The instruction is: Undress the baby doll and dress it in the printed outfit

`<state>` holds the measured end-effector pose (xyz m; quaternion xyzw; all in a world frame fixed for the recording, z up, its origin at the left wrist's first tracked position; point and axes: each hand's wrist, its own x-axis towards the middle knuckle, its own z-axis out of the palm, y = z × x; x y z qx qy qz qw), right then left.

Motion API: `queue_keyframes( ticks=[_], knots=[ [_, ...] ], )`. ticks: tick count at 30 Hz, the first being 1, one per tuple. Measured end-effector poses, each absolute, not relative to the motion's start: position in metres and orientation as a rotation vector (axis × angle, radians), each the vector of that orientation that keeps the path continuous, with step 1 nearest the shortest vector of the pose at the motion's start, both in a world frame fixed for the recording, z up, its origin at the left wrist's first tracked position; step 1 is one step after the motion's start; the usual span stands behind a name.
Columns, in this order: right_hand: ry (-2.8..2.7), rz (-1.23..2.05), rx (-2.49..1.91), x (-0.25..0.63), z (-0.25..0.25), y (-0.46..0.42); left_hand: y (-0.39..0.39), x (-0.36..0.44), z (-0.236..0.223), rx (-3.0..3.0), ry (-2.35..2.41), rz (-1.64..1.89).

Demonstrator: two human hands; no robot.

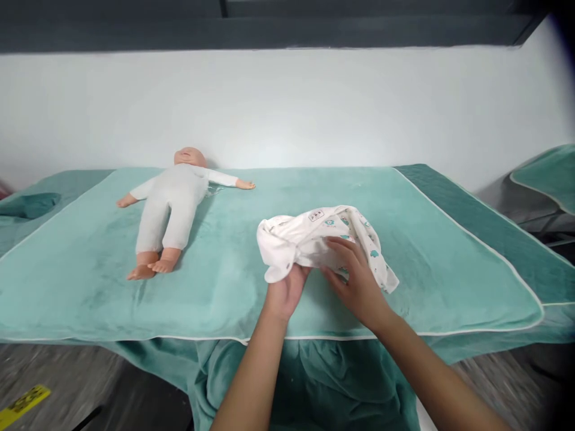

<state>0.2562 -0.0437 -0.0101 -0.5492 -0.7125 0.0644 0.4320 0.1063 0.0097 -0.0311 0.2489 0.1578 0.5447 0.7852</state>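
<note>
Floor strip (24, 404): yellow with black marks, too blurred for you to read, below the bed's near left corner.
Doll (168, 197): on its back on the teal-covered bed (215, 299), in the left half, head near the far edge, arms spread.
Left hand (287, 293): your palm is under the garment's left end; its fingers are mostly hidden, so their grip cannot be told.
Garment (278, 251): white with small teal prints, bunched over the bed's near edge, right of the doll.
Handling: likely light, soft and floppy, not fragile; pinch a doubled edge at each end, or it may fold on you.
Printed box (316, 215): dark marks on the cloth, too small to read.
Right hand (359, 287): your fingers are loosely open, fingertips against the cloth.
</note>
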Motion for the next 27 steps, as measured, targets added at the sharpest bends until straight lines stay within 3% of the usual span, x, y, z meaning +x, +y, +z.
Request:
queue_keyframes(
  ticks=[4,9,19,27],
  knots=[
    [-1.777,-0.139,-1.638,0.280,-0.031,-0.048,0.007,0.103,-0.033,0.407,0.289,1.176],
    [-1.728,-0.136,-1.699,0.300,-0.039,-0.053,0.012,0.094,-0.026,0.299,0.299,1.239],
    [-1.779,-0.087,-1.671,0.292,-0.056,-0.036,0.042,-0.018,0.080,0.750,0.288,1.764],
    [-1.989,-0.181,-1.685,0.254,-0.036,0.026,0.014,-0.027,0.105,1.101,0.476,1.936]
  ],
)
